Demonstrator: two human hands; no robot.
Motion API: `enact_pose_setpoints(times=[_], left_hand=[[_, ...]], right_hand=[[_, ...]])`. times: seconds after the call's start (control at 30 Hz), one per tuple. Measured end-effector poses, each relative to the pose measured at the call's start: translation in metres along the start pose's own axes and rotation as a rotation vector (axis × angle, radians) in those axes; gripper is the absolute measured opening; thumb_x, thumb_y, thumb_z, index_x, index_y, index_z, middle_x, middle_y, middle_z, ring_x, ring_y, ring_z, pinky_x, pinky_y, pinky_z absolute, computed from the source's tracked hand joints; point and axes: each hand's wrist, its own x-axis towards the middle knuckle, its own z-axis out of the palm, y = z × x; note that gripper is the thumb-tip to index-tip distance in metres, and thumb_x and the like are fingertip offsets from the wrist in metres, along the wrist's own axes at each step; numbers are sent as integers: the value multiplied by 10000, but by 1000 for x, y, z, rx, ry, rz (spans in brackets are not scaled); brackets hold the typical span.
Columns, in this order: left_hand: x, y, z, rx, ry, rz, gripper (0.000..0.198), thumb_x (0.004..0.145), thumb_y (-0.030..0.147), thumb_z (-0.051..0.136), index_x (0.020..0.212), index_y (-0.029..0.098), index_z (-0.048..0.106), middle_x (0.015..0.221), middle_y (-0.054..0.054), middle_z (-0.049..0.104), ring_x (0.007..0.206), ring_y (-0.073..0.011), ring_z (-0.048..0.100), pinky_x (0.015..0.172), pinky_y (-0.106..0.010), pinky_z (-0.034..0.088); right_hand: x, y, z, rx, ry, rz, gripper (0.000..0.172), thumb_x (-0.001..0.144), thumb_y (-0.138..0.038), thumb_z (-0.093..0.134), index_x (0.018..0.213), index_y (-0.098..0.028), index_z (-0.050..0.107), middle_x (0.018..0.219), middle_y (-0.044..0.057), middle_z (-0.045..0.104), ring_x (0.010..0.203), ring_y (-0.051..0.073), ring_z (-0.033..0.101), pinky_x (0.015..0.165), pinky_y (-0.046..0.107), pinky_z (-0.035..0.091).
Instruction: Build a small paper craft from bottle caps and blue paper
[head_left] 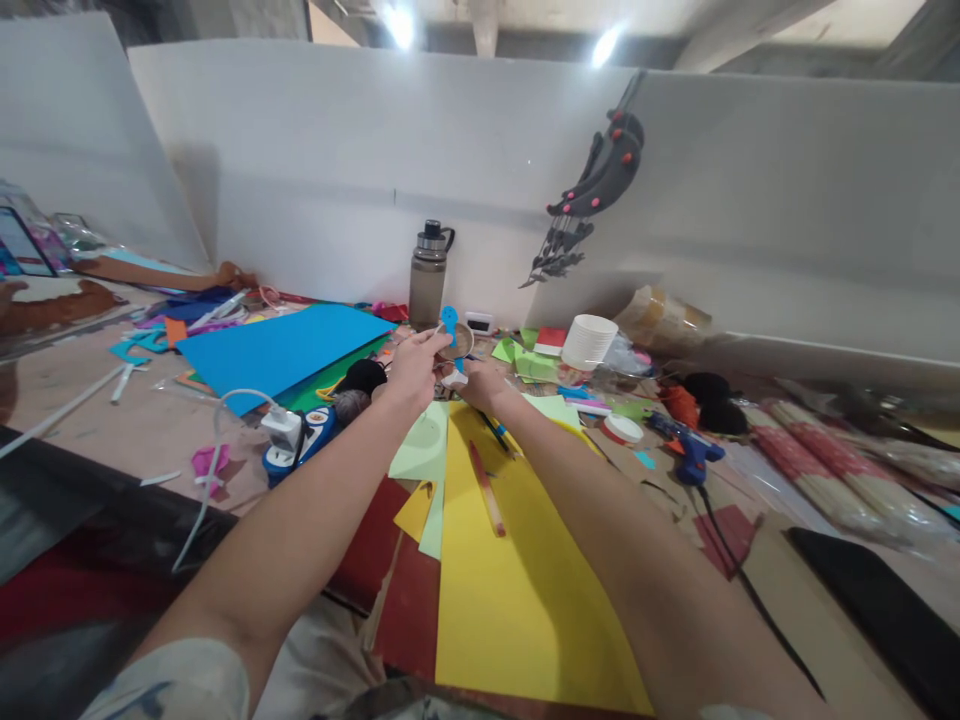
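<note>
Both arms reach forward over the worktable. My left hand [416, 365] is closed, its fingertips pinched at a small round hoop [470, 343] and a blue cut-out figure [450, 318] that stands up at the hoop's edge. Close on the right, my right hand [482, 384] is closed near the hoop's lower rim, beside another bit of blue; its fingertips are partly hidden. Beneath the forearms lies a yellow sheet [517, 600] with a reddish pencil [487, 490] on it. Pale green paper [416, 445] lies under the left wrist.
A grey bottle [428, 280] stands behind the hands. On the left are a blue sheet [292, 345] and a power strip [300, 445] with a white cable. Rightward are paper cups [589, 342], a blue glue gun [694, 455], packed sticks [825, 465] and a black phone-like slab [877, 600].
</note>
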Motion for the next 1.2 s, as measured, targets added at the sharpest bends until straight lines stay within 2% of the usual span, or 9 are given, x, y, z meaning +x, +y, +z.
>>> enact_pose_setpoints(times=[0.13,0.23,0.3,0.4,0.6,0.7,0.9,1.03,1.2], left_hand=[[-2,-4,1,37,-29,-8,285,569,278,809,670,166,568,601,21,633,487,-89,549,465,-205,430],[-2,-7,1,55,-19,-31,260,564,264,802,689,154,602,629,3,655,525,-106,584,480,-214,454],[-1,-11,0,73,7,-55,228,574,236,787,700,154,615,626,3,655,540,-111,596,496,-216,469],[1,-17,-1,100,30,-99,197,587,194,772,700,154,616,601,0,648,532,-111,601,504,-214,478],[1,-23,0,165,-17,-201,183,639,207,771,730,133,631,657,-51,694,554,-136,644,538,-242,521],[-1,-24,1,183,-87,-222,223,644,259,802,733,132,642,631,-45,679,524,-119,625,561,-247,536],[-6,-23,4,150,-204,-237,159,702,244,759,779,131,678,609,-25,651,522,-103,606,666,-290,570],[-9,-19,6,75,-212,-253,93,773,217,670,752,127,670,601,-18,635,539,-103,607,731,-317,574],[-11,-18,8,51,-185,-239,110,811,218,635,760,125,663,627,-44,659,548,-129,624,688,-320,572]], right_hand=[[-8,1,-19,-115,61,88,185,717,-270,748,889,-230,694,852,88,712,969,320,646,899,465,450],[-20,1,-47,-119,154,130,321,825,-342,613,1094,-179,680,981,123,725,936,291,663,855,437,488],[-30,0,-65,20,333,178,402,842,-411,577,1137,-154,670,1051,138,723,883,265,672,827,415,513],[-45,-4,-81,192,441,74,482,844,-471,567,1198,-152,642,1120,134,708,894,244,666,804,390,534],[-66,-21,-76,39,411,-248,450,857,-419,598,1229,-166,620,1161,146,676,965,255,639,866,426,521],[-70,-24,-72,-35,388,-347,428,872,-381,600,1241,-164,606,1183,152,670,1032,271,625,908,450,503],[-69,-20,-67,-85,399,-376,414,870,-354,618,1252,-196,596,1208,136,674,1116,288,606,950,485,483],[-67,-16,-66,-82,412,-349,407,862,-325,619,1243,-183,603,1213,146,672,1140,290,595,959,484,486],[-69,-16,-67,-76,373,-320,418,859,-312,613,1254,-176,599,1230,157,661,1149,291,597,948,479,504]])
